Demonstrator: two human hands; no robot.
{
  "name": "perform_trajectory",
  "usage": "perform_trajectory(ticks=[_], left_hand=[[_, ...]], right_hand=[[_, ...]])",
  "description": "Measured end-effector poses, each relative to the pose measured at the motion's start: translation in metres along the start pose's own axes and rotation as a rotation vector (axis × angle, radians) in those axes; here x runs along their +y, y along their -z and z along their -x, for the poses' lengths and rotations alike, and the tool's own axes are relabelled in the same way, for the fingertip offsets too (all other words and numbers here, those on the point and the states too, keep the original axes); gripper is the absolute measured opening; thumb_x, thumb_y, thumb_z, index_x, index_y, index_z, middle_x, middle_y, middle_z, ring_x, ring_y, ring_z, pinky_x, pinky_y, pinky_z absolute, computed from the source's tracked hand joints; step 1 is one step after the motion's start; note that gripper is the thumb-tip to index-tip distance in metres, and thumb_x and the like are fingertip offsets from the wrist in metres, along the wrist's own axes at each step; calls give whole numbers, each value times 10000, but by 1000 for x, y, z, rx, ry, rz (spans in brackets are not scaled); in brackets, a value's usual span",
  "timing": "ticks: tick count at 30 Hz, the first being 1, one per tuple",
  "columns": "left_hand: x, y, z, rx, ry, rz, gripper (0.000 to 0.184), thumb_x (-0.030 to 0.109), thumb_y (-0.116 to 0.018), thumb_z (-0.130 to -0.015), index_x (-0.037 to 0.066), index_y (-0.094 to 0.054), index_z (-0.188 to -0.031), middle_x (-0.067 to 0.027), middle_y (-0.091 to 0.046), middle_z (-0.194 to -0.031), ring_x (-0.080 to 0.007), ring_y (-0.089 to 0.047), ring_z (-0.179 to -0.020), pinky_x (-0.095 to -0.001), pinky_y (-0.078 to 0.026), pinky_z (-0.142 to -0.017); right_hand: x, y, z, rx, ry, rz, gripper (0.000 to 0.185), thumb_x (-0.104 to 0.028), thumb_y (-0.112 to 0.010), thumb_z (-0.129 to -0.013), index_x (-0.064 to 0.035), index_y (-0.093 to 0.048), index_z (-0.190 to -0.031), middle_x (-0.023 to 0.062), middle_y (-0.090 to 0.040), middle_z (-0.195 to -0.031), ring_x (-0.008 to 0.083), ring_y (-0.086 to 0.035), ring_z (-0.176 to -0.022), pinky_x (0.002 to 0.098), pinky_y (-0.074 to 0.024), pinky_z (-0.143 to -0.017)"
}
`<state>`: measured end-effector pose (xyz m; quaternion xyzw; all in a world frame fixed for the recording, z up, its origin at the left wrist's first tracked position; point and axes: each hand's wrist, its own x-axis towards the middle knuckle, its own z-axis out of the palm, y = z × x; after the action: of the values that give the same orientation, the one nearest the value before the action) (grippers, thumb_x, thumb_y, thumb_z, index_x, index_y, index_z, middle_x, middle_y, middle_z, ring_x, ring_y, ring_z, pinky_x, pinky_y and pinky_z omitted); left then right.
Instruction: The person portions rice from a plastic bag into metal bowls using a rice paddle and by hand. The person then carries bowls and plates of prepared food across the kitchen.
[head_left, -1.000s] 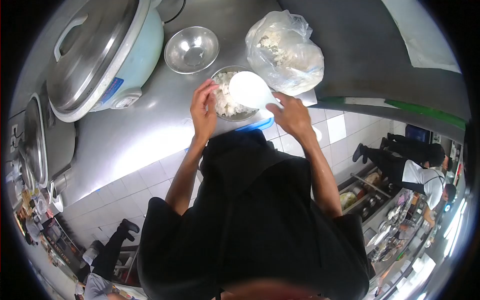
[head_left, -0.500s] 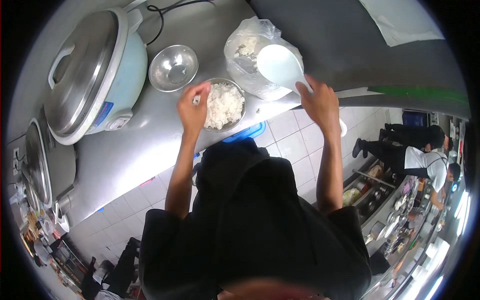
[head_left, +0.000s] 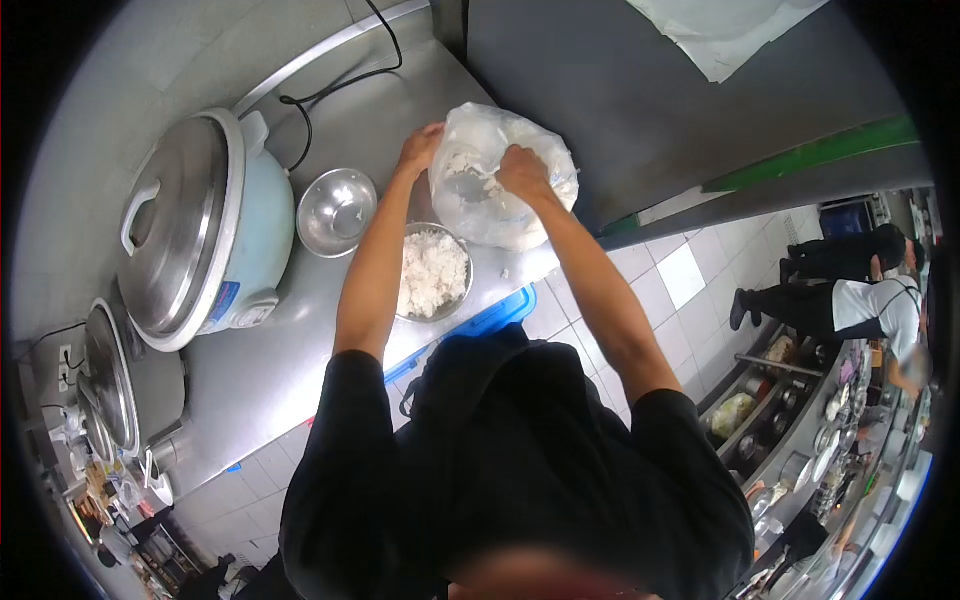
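Note:
My left hand is at the left side of a clear plastic bag of white rice, its fingers closed on the bag's edge. Inside the bag's mouth, my right hand is closed around the handle of a white rice paddle; the bag and hand hide most of the paddle. Close to my body, a metal bowl heaped with cooked rice rests on the steel counter. An upright metal bowl stands to the left of my left forearm, with no rice heaped in it.
A large pale-blue rice cooker with a steel lid stands at left on the steel counter, a second lidded pot beyond it. A black cord lies behind. At right are a dark panel and two people.
My right hand has carried the rice paddle down into the bag. My left hand has left the rice bowl and moved forward to the bag's left side. The camera view has shifted.

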<state>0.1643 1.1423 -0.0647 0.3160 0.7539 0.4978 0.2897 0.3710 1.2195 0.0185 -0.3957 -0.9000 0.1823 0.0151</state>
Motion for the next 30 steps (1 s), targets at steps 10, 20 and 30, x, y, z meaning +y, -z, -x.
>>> perform_trajectory(ticks=[10,20,30], left_hand=[[-22,12,18,-197,51,-149,421,400,-497,-907,162,-597,-1239,-122,-626,-1189,-252,-596,-1105,-332,-443,-945],[89,26,98,172,-321,275,390,375,-570,-911,142,-612,-1222,-120,-514,-1331,-238,-483,-1222,-403,-294,-1066],[91,23,119,218,-461,-580,316,385,-611,-874,150,-694,-1068,-120,-491,-1343,-307,-480,-1202,-457,-349,-1007]], right_hand=[[-12,-27,19,-262,-172,-697,217,-119,-603,-673,86,-627,-742,158,-619,-572,244,-636,-551,334,-512,-594],[42,-13,51,-292,6,-790,243,-206,-620,-802,29,-654,-855,76,-599,-590,136,-542,-460,290,-429,-479],[45,68,122,-257,-26,-749,285,-207,-609,-842,22,-652,-1007,84,-610,-646,115,-538,-471,280,-434,-478]])
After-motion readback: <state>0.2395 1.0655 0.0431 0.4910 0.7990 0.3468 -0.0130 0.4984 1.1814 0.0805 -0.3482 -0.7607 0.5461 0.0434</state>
